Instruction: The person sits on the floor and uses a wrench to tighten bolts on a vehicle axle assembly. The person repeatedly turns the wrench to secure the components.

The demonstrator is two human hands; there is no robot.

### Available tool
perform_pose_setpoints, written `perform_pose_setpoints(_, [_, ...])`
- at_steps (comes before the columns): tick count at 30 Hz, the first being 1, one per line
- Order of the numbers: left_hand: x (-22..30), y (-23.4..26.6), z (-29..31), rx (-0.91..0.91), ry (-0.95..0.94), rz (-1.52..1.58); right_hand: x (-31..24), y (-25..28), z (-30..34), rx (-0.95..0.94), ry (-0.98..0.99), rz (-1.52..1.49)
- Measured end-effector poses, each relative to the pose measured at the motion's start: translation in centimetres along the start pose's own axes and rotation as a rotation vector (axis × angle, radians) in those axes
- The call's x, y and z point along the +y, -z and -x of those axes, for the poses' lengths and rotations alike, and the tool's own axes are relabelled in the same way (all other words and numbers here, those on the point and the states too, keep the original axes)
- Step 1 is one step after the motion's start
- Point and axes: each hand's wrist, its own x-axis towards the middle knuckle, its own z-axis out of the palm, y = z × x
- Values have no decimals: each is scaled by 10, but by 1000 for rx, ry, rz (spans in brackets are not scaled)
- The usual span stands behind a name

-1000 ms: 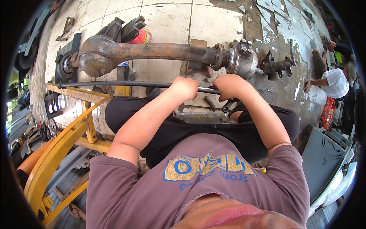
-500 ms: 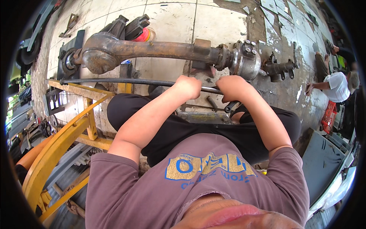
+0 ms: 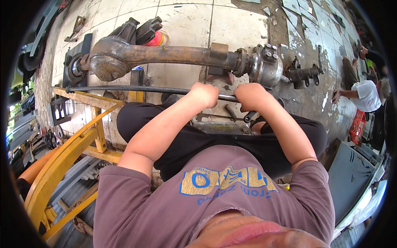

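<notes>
A long dark metal rod (image 3: 132, 89) lies across in front of my crossed legs, its far-left end over the corner of a yellow metal frame (image 3: 90, 98). My left hand (image 3: 205, 95) is closed round the rod right of its middle. Close beside it, my right hand (image 3: 250, 94) is wrapped over the rod near its right end. A black part with a ring-shaped end (image 3: 249, 116) shows just below my right hand. Beyond the rod rests a rusty vehicle axle housing (image 3: 173, 55), with a bolted metal hub (image 3: 266, 64) at its right end.
A grey metal cabinet (image 3: 351, 173) stands at the right. Past the hub lies a dark cast metal part (image 3: 304, 74). Loose metal pieces (image 3: 230, 111) lie before my legs. A person in a white shirt (image 3: 366, 96) sits at the far right; another person's arm (image 3: 39, 163) shows at the left.
</notes>
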Motion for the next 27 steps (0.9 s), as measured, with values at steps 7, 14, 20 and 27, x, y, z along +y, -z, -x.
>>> perform_pose_setpoints(7, [-2,-4,0,12,0,10,-1,-3,-3,-21,1,10])
perform_pose_setpoints(14, [-1,0,1,5,-12,-11,-4,4,-7,-160,-4,5])
perform_pose_setpoints(20, [-2,-2,-2,14,-30,-14,1,0,-7,-66,-15,-72])
perform_pose_setpoints(27, [-1,-4,0,7,-16,0,0,-3,-2,-4,-62,8])
